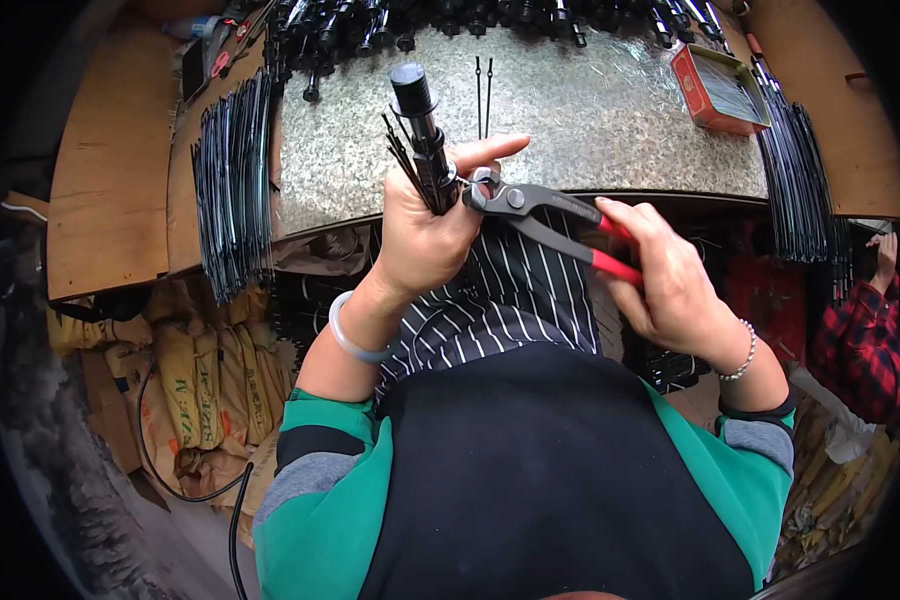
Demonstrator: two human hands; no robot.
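The black tubular part [425, 140] stands tilted in the left hand [425, 230], which is closed around it at the bench [350, 150] edge. The right hand [675, 285] clasps the pliers [545, 222]; a slipping jaw could pinch nearby fingers. Counted: one tubular part, one pliers, two loose rods [489, 90], one red box [698, 95].
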